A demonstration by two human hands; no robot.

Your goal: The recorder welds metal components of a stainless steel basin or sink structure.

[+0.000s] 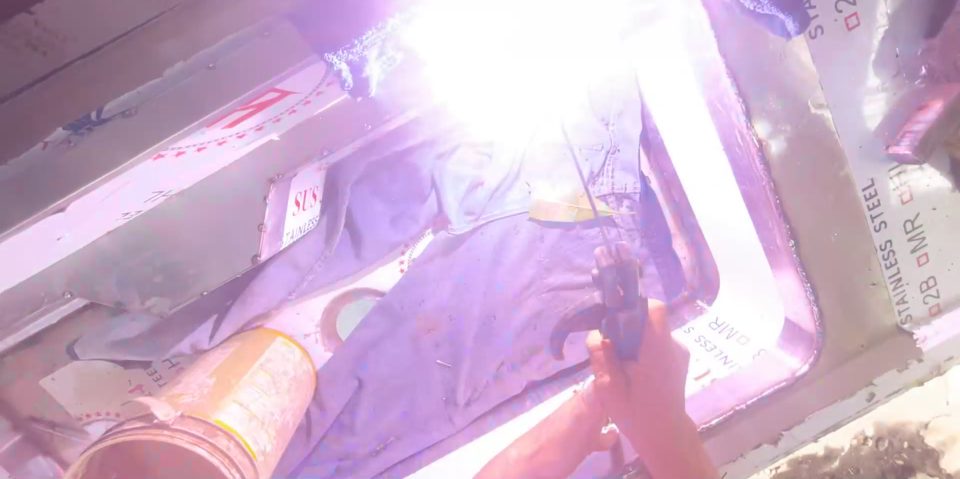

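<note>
My right hand [645,379] is closed around a dark welding electrode holder [618,294] near the bottom middle. A thin rod [585,179] runs up from the holder into a blinding white arc flash [530,29] at the top centre, which hides the spot it touches. My left hand [560,439] comes in from the lower left and rests against my right wrist; its fingers are hidden. A worn blue denim garment [470,289] lies spread under the rod, draped over a steel sink basin [800,269].
A dented yellow-and-rust tin can [215,399] stands at the lower left. Steel sheet with printed protective film [900,229] frames the basin on the right and upper left. A dark object [920,124] lies at the right edge.
</note>
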